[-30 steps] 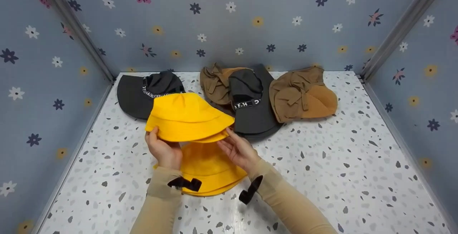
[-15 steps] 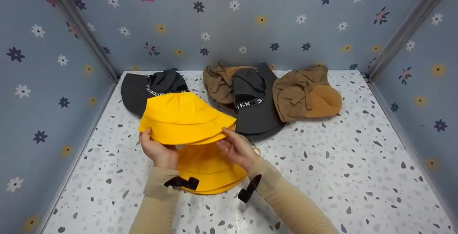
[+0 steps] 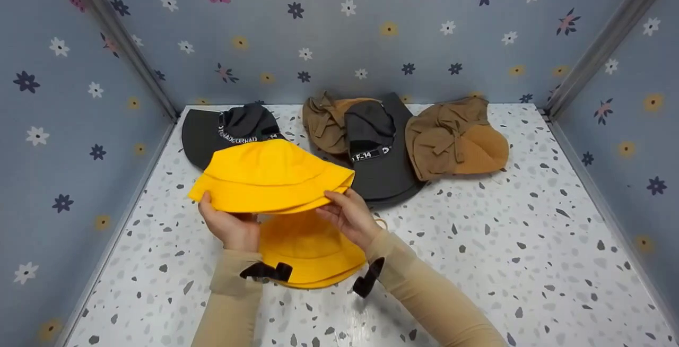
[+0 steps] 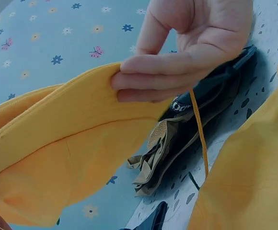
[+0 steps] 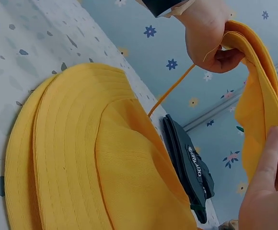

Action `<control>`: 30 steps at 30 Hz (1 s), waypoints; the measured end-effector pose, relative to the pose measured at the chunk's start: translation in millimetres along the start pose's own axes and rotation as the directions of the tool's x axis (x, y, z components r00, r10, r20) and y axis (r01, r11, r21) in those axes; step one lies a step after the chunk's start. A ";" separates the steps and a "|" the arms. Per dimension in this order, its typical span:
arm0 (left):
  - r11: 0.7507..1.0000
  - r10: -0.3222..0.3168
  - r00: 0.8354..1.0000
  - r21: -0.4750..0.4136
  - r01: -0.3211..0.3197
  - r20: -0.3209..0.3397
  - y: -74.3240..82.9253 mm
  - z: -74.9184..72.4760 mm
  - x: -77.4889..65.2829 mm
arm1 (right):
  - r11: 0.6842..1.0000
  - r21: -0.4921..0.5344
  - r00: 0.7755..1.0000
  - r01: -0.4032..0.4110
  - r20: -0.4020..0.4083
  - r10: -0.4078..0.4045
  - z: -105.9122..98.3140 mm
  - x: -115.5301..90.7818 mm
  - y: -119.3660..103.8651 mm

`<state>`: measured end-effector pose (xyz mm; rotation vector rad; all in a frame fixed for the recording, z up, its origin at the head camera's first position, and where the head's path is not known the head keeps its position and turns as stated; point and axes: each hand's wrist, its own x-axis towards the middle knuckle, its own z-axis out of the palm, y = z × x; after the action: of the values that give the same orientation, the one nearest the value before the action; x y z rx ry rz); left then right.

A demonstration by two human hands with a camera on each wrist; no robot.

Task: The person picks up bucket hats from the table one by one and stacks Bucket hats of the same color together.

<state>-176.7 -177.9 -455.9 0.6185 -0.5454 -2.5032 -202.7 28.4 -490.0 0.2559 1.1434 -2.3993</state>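
A yellow bucket hat is held up by its brim, crown upward, and a second brim edge shows beneath it. At its left end, my left hand grips the brim with the thumb on top. My right hand pinches the brim at the right, thumb above and fingers below. Under my hands, more yellow bucket hats lie on the speckled surface, with two brim edges stacked. A thin yellow cord hangs near the raised hat in the left wrist view.
Behind the raised hat lies a dark cap, partly covered. A dark cap pile sits at centre, overlapping a brown hat. Another brown and tan hat is at right. Flowered walls enclose the surface.
The raised yellow hat's left end has moved left with my left hand, and its brim looks spread wider. My right hand stays nearly in place. The view has shifted slightly.
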 end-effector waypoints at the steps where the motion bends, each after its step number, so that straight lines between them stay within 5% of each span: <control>1: 1.000 0.000 1.000 -0.004 0.000 0.003 -0.1 0.0 0.1 | 1.000 -0.017 1.000 0.017 0.001 -0.017 -0.1 0.0 -0.6; 14: 0.991 0.118 0.987 0.050 -0.124 0.104 -11.7 -0.5 2.5 | 0.984 -0.155 0.992 0.093 -0.070 -0.104 -17.3 -7.0 -12.1; 30: 0.967 -0.006 0.996 0.253 -0.016 0.086 -15.8 -5.0 -0.8 | 0.990 -0.021 0.982 0.141 -0.127 -0.143 -51.0 -20.3 -19.3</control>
<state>-179.4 -166.2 -467.4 0.6028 -0.9088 -2.4840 -195.9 84.9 -502.0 0.3392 1.2718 -2.5309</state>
